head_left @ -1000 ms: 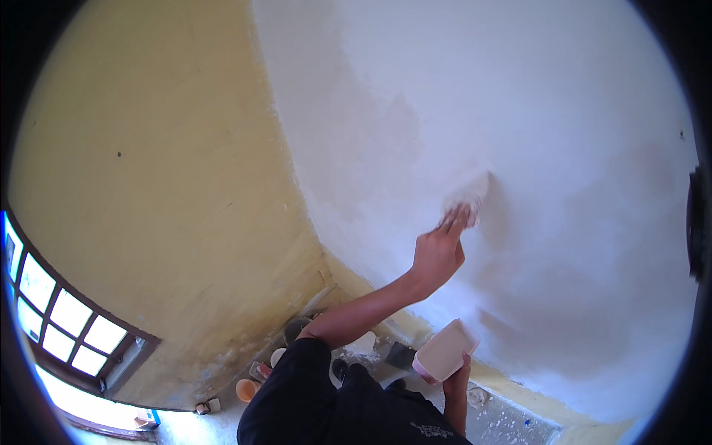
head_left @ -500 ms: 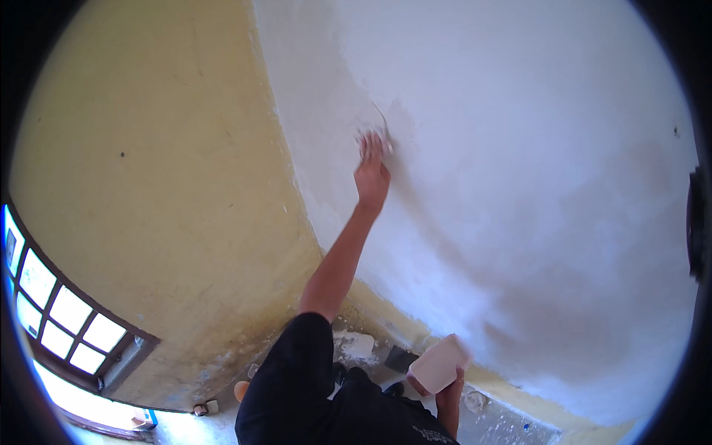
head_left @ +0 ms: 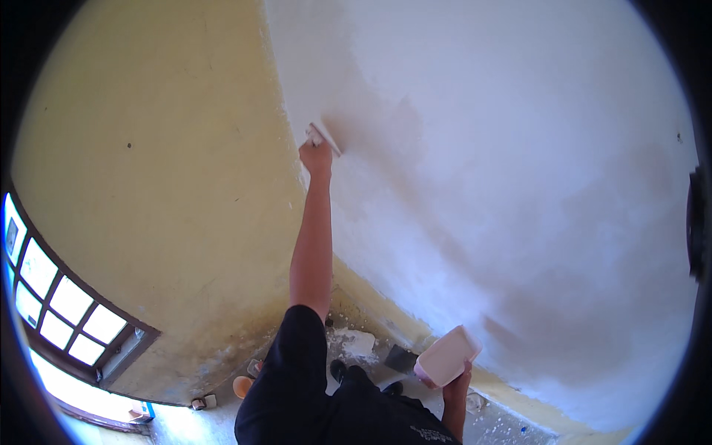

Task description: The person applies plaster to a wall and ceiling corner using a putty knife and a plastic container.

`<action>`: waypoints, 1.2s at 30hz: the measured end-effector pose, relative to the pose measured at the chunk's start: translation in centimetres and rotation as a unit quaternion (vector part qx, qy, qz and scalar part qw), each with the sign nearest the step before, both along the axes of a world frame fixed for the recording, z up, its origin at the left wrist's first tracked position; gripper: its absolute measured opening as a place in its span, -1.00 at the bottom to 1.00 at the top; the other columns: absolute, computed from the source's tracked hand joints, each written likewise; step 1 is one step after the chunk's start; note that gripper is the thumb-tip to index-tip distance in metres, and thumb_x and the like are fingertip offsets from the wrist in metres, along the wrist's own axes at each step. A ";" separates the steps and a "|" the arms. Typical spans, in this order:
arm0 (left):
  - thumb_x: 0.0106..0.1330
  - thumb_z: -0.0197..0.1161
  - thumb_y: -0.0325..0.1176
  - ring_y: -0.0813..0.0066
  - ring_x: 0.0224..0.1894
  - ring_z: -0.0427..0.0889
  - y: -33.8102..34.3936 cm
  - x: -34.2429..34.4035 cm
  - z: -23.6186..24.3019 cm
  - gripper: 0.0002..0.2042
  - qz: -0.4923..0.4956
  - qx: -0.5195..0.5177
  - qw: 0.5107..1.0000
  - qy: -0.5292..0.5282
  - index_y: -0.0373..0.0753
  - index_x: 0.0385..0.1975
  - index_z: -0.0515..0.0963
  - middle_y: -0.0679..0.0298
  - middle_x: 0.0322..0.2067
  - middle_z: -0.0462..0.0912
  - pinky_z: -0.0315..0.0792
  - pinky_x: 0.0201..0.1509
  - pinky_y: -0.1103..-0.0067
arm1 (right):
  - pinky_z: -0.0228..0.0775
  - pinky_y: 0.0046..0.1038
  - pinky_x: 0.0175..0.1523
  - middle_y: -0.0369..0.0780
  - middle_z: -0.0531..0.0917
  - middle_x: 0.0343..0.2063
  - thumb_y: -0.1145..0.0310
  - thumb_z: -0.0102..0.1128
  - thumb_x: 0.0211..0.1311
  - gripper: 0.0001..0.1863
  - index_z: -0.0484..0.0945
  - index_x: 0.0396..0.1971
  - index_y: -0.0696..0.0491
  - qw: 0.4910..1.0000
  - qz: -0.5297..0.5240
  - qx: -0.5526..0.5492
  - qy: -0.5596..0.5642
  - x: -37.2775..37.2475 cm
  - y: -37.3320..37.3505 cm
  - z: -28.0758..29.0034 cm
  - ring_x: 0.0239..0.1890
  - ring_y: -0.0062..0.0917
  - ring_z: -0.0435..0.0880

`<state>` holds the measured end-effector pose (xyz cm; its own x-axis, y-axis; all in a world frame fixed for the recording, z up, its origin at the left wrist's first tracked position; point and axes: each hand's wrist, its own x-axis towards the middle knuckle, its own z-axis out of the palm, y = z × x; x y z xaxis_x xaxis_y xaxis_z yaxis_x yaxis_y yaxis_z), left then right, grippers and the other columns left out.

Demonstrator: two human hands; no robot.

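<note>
My left hand [head_left: 316, 155] is raised to the upper white wall [head_left: 519, 163], near its border with the yellow wall [head_left: 163, 170], gripping a pale flat spreader [head_left: 327, 140] whose blade is against or very close to the surface. My right hand [head_left: 457, 378] is low at the right, wrapped round a rounded rectangular pale pink tub [head_left: 446, 354] that holds a smooth pale paste.
A brown-framed window [head_left: 70, 304] is at the lower left. On the speckled floor [head_left: 512, 419] lie an orange container [head_left: 242, 386], a white splattered patch or object [head_left: 356, 343], a dark square item [head_left: 400, 360] and several small things. A dark shape [head_left: 693, 222] sits at the right rim.
My left hand with the spreader has swept up and leftward across the white wall to near the yellow border. The tub in my right hand has shifted slightly.
</note>
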<state>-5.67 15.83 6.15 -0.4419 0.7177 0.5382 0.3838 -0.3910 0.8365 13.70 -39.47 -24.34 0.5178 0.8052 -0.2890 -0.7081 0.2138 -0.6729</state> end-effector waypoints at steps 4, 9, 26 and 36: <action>0.14 0.15 -0.33 -0.13 -0.30 0.65 -2.8 7.2 6.6 -0.75 -0.033 -0.035 0.998 0.050 -0.44 -0.47 0.62 -0.14 -0.45 0.65 0.51 -0.20 0.19 | 0.35 -0.24 0.22 -0.14 0.47 0.08 0.04 -0.06 0.31 -0.37 0.20 0.25 0.13 0.998 -0.013 -0.021 -0.063 1.3 -1.4 -1.6 0.14 -0.30 0.49; 0.06 0.08 -0.52 -0.17 -0.39 0.62 -11.5 11.8 8.8 -0.63 -0.037 0.136 0.978 0.154 -0.31 -0.10 0.62 -0.16 -0.45 0.63 0.50 -0.24 0.15 | 0.36 -0.25 0.21 -0.15 0.48 0.06 0.05 -0.06 0.31 -0.39 0.22 0.23 0.12 0.999 0.007 0.000 -0.039 -0.1 -1.0 0.4 0.13 -0.31 0.49; 0.12 0.07 -0.68 0.05 -0.03 0.62 -13.7 12.7 0.6 -0.47 -0.036 0.280 0.939 0.198 -0.35 0.19 0.39 -0.06 0.05 0.54 0.60 -0.19 0.38 | 0.35 -0.23 0.22 -0.13 0.47 0.08 0.08 -0.09 0.33 -0.40 0.20 0.25 0.13 0.998 -0.023 0.002 0.051 0.1 -0.4 -0.1 0.13 -0.29 0.50; 0.04 0.03 -0.72 0.04 0.21 0.45 -23.3 11.8 -14.7 -0.39 -0.263 0.201 0.893 0.303 -0.33 0.23 0.35 -0.05 0.15 0.47 0.59 -0.05 0.40 | 0.32 -0.21 0.25 -0.12 0.46 0.09 0.05 -0.05 0.30 -0.36 0.18 0.26 0.12 1.000 -0.015 -0.004 0.024 0.3 -0.7 0.0 0.16 -0.27 0.47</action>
<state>6.08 -7.49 -8.59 0.3604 0.4346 0.8254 0.3933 -0.8731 0.2880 13.96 -40.20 -24.37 0.5277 0.7870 -0.3196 -0.7327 0.2313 -0.6401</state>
